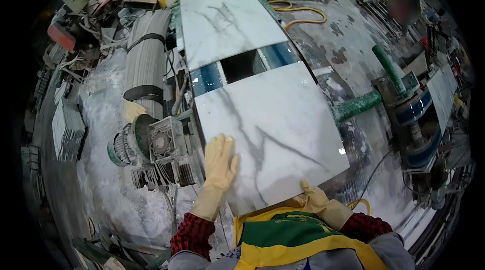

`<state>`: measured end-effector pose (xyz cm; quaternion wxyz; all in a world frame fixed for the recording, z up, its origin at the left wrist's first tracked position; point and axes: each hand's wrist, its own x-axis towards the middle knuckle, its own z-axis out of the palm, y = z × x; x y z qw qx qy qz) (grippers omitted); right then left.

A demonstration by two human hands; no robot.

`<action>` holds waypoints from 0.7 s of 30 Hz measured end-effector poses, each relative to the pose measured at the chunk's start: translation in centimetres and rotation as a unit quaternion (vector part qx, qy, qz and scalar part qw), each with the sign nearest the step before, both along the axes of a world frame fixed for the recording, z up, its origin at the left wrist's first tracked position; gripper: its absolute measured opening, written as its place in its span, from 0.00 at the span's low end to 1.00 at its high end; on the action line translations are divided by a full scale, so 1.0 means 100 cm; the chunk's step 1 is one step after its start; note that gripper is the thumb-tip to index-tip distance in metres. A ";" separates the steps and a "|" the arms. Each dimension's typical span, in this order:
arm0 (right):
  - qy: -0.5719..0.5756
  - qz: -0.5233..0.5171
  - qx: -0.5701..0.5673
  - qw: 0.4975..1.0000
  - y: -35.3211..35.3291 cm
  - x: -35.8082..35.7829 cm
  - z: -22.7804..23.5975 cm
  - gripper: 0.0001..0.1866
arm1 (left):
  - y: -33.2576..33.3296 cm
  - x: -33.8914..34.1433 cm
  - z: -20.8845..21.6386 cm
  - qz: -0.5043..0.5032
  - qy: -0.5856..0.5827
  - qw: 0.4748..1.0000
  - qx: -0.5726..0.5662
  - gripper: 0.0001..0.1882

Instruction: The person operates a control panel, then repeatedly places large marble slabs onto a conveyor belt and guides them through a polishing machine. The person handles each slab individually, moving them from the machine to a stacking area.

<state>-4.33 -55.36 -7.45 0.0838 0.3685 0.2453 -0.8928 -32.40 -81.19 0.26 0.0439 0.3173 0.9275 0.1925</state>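
A white marble-look slab [288, 113] with grey veins lies on blue conveyor belts [208, 77] in front of me. My left hand [218, 166], in a cream rubber glove, rests flat on the slab's left edge with its fingers stretched forward. At the near edge, toward the right corner, my right hand [318, 201] wears a matching glove. Its thumb lies on the slab's top, and the other fingers are hidden beneath. A second veined slab [222, 12] lies farther along the belts, with a gap between the two.
Left of the conveyor stands a dusty motor [146, 141] below a bundle of long grey strips [147, 52]. A green roller [358, 105] juts out at the right. Upright slabs [66, 128] lean together at far left. A yellow hose [303, 11] curls on the wet floor.
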 end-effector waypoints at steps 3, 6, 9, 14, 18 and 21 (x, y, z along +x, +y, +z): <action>-0.082 0.003 0.023 0.996 0.001 0.016 -0.044 0.32 | 0.002 -0.041 -0.037 -0.004 0.138 0.988 0.071 0.34; -0.080 0.013 0.029 0.996 -0.001 0.011 -0.045 0.31 | 0.018 -0.095 -0.036 0.015 0.210 0.976 0.063 0.35; -0.083 0.024 0.035 0.996 -0.007 0.002 -0.035 0.32 | 0.031 -0.148 -0.034 0.040 0.258 0.963 0.063 0.33; -0.067 0.060 0.037 0.995 -0.005 0.002 -0.038 0.32 | 0.075 -0.210 -0.008 -0.077 0.149 0.983 0.078 0.31; -0.087 0.030 -0.031 0.995 -0.005 -0.009 -0.004 0.30 | 0.093 -0.221 -0.001 0.018 -0.011 1.000 -0.016 0.39; -0.090 -0.035 -0.138 0.986 -0.009 0.011 -0.052 0.28 | 0.131 -0.219 0.021 -0.031 -0.083 0.996 -0.026 0.46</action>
